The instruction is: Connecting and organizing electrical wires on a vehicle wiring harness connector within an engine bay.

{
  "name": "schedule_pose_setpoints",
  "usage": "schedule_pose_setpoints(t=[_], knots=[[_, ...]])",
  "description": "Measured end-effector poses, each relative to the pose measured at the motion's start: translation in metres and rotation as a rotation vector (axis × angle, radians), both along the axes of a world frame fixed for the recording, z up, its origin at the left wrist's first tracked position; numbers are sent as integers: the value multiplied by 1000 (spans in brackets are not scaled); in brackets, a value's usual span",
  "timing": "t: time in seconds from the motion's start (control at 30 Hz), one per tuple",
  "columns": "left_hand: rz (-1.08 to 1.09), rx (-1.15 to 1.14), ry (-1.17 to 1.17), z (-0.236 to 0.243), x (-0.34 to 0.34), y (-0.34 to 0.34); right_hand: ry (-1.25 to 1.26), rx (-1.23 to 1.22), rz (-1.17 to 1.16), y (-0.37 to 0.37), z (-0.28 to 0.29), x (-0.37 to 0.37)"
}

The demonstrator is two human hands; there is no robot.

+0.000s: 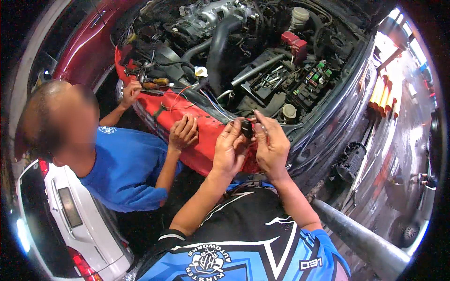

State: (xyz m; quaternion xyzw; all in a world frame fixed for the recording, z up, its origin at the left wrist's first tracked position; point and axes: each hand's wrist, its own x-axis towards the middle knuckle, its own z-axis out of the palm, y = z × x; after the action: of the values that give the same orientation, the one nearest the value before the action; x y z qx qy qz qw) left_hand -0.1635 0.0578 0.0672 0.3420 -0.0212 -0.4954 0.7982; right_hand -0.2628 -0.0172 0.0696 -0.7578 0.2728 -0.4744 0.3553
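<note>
A car's open, dark engine bay (349, 70) lay beyond its front edge. A co-worker in a blue short-sleeved shirt (126, 164) with a small white print was at that edge's left end. White lettering and a round emblem marked the person's black-and-blue jersey (173, 257). A smooth red cover (206, 150) draped the front edge. Over its right end, the left hand (229, 147) clamped a small black plastic piece (246, 129); the right hand (273, 147) was close beside, its grip impossible to tell. Thin pale wires (220, 108) ran toward them.
</note>
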Motion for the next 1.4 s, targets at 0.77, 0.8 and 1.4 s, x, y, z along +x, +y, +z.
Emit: schedule_pose_setpoints(t=[0.77,0.8,1.4], knots=[[145,-157,491,-53,34,-19,27,573,329,-47,-3,16],[146,-154,492,-55,36,-20,24,546,341,-50,-4,18],[112,-226,618,-68,46,-30,-21,593,327,-68,-18,41]])
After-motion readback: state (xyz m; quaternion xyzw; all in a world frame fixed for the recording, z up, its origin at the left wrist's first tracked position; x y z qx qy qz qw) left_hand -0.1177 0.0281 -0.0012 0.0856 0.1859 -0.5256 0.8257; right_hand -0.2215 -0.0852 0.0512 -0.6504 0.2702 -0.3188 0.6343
